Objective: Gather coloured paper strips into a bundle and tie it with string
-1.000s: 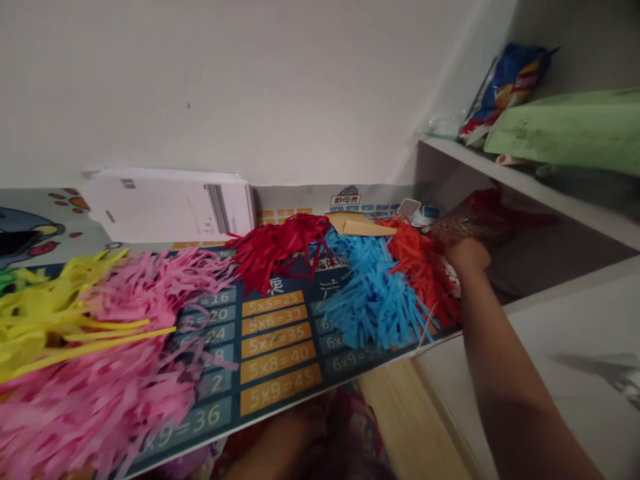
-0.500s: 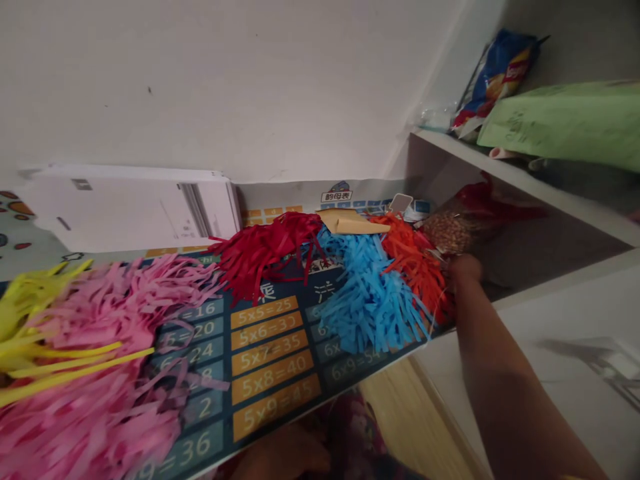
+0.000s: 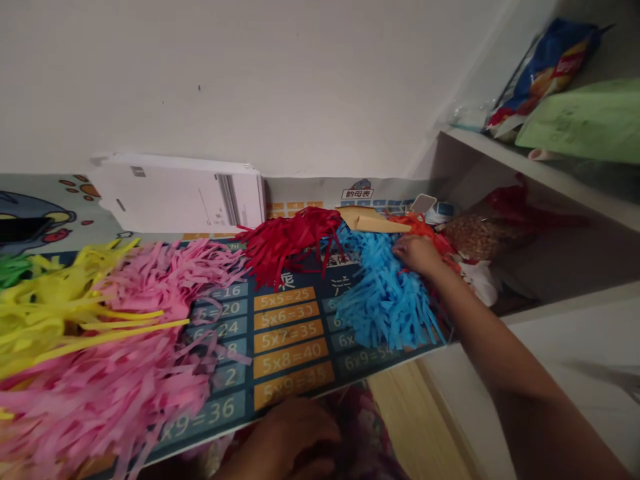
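My right hand point(image 3: 417, 255) rests at the border between a blue fringed pom-pom point(image 3: 383, 300) and an orange fringed pom-pom point(image 3: 443, 243). Its fingers are closed, and which strands lie between them is hidden. Beneath my forearm, part of the orange fringe is covered. Low at the front edge, my left hand point(image 3: 287, 433) hangs in dim light with loosely curled fingers and a gap between them; nothing shows in it. A folded tan paper point(image 3: 373, 219) lies across the back of the blue strips, beside a red fringed pom-pom point(image 3: 293, 240).
Pink strips point(image 3: 125, 373) and yellow strips point(image 3: 65, 307) cover the left side of a printed multiplication mat point(image 3: 290, 340). White cards point(image 3: 185, 193) lean on the wall. At right, a cubby holds a bag of brown pieces point(image 3: 473, 237); a chip bag point(image 3: 550, 67) sits above.
My right hand has come out of the cubby's front and moved left onto the blue and orange strips. The view has turned slightly left; my left hand stays low.
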Demonstrator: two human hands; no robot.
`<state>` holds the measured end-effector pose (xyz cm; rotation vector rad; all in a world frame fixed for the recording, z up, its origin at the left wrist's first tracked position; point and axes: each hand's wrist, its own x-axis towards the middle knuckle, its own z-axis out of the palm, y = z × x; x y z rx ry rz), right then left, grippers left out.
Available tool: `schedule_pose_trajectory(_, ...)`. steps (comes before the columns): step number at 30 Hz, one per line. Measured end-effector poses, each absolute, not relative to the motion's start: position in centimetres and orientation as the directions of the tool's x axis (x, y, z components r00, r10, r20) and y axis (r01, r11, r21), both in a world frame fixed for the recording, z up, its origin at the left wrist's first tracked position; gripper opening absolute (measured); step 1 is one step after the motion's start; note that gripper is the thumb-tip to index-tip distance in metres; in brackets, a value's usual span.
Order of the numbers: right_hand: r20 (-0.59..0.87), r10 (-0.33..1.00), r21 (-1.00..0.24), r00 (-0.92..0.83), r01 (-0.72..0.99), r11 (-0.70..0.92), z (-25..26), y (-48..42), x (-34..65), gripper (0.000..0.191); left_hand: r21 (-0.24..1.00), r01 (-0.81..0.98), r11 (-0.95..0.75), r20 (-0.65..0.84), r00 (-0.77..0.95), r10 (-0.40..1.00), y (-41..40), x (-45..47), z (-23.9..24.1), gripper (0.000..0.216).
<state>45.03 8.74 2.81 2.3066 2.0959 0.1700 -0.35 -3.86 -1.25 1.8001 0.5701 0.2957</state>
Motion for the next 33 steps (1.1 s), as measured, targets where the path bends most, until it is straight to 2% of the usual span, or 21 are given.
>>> schedule_pose_trajectory(6, -0.014, 0.998, 0.133, -0.058, 0.989, 0.059, 0.9, 9.6, 43.8, 0.031, 0.945, 0.234, -0.228, -0.065, 0.818, 0.571, -4.0, -1.0, -0.3, 0.026)
schedule_pose_trajectory(12, 0.033, 0.999, 0.115, -0.041, 0.993, 0.037, -0.7, 9.7, 44.0, 0.026, 0.925, 0.227, -0.305, -0.035, 0.849, 0.527, -3.7, -0.9, -0.8, 0.024)
schedule_pose_trajectory(18, 0.122, 0.99, -0.004, -0.064, 0.998, 0.065, -0.3, 10.0, 45.7, 0.024, 0.916, 0.204, -0.346, -0.002, 0.864, 0.503, -3.7, -0.8, -1.8, 0.025)
schedule_pose_trajectory(27, 0.224, 0.969, -0.232, -0.106, 0.96, 0.158, 3.5, 9.3, 49.7, 0.038, 0.896, 0.261, -0.359, -0.036, 0.85, 0.526, -3.5, -0.1, 0.5, 0.017)
schedule_pose_trajectory(30, 0.247, 0.966, -0.245, -0.074, 0.96, 0.136, 4.2, 8.8, 50.1, 0.04, 0.889, 0.247, -0.387, -0.014, 0.857, 0.515, -3.6, 0.2, 0.6, 0.016)
schedule_pose_trajectory(33, 0.243, 0.967, -0.229, -0.072, 0.965, 0.129, 4.0, 8.8, 49.5, 0.031, 0.88, 0.246, -0.406, -0.006, 0.861, 0.508, -4.0, 0.5, 0.1, 0.019)
